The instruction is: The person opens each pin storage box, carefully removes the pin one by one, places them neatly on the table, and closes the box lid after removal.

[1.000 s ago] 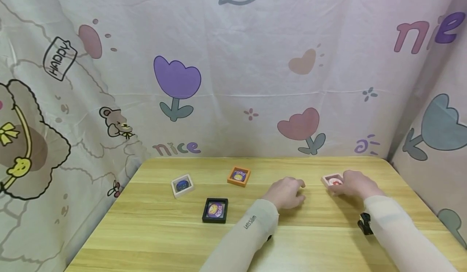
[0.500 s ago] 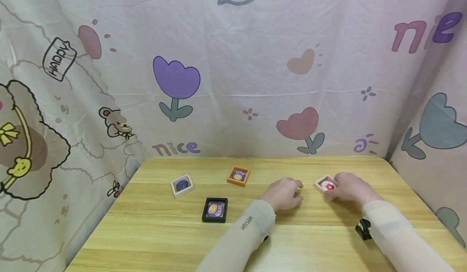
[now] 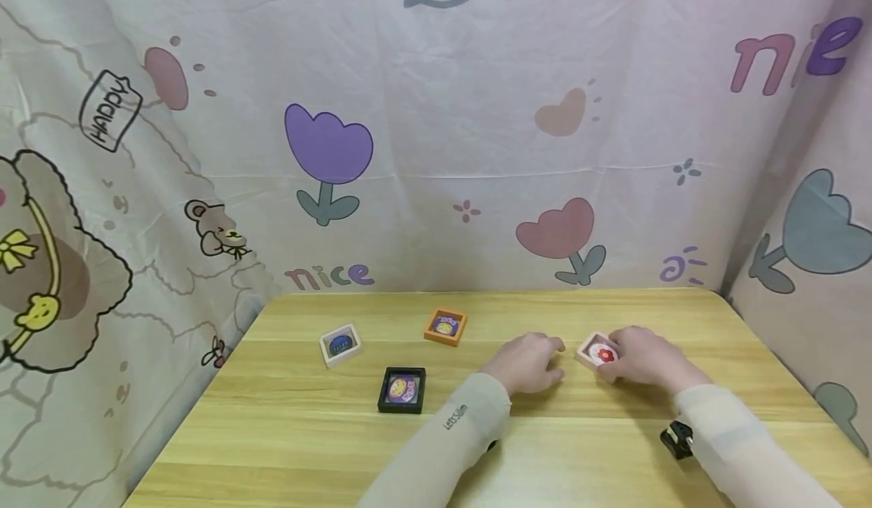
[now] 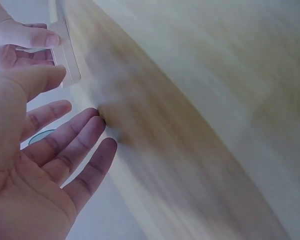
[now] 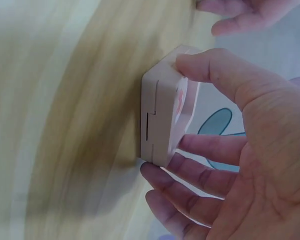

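My right hand (image 3: 647, 356) holds a small pale pink square box frame (image 3: 599, 353) with a white disc and red flower inside. In the right wrist view the thumb presses one side of the box frame (image 5: 157, 110), and the fingers reach round the opposite side. It sits low at the wooden tabletop. To its left, my left hand (image 3: 526, 363) holds nothing. Its fingers are loosely bent in the left wrist view, with fingertips (image 4: 109, 145) close to the wood and the box frame (image 4: 70, 60) just beyond the thumb.
Left of the hands lie an orange box frame (image 3: 446, 327), a black one (image 3: 402, 391) and a white one (image 3: 341, 345), each with a coloured badge inside. A printed curtain (image 3: 436, 114) hangs behind the wooden table (image 3: 286, 447). A black device (image 3: 677, 440) is at the right wrist.
My right hand has brought the pink box frame leftward and slightly nearer to me, closer to the left hand. The left hand has shifted slightly left; the other box frames stay put.
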Demonstrator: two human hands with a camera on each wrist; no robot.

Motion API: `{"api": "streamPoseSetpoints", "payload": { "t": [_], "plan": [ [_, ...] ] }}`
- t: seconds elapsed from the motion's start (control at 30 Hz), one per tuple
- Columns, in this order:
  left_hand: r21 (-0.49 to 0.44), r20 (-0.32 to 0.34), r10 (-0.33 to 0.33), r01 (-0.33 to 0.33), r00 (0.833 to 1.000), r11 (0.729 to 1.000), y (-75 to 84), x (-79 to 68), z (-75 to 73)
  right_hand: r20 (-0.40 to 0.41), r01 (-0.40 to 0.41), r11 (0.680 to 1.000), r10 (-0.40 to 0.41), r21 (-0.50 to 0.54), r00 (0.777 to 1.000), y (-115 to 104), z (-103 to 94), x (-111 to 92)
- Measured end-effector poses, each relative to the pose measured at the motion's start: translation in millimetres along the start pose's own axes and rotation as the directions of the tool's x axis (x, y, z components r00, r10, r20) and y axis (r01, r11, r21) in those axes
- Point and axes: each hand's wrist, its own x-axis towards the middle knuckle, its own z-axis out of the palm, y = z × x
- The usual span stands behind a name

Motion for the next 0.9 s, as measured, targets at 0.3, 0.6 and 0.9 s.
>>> {"api": "streamPoseSetpoints", "payload": {
  "t": [0.3, 0.6, 0.9],
  "plan": [
    [0.007, -0.001, -0.038, 0.038, 0.999, 0.999, -5.0, -2.9, 1.2, 0.021, 0.032, 0.999, -0.032, 0.014, 0.999, -14, 4.9, -1],
    [0.022, 0.002, -0.019, 0.019, 1.0, 1.0, -10.9, -8.2, -0.4, 0.06, 0.068, 0.996, -0.071, 0.054, 0.996, -33, 11.0, -2],
    [0.042, -0.018, 0.008, -0.007, 1.0, 0.999, -16.8, -17.8, 2.2, 0.079, 0.157, 0.985, -0.163, 0.077, 0.983, -44, 15.2, -4]
  ]
}}
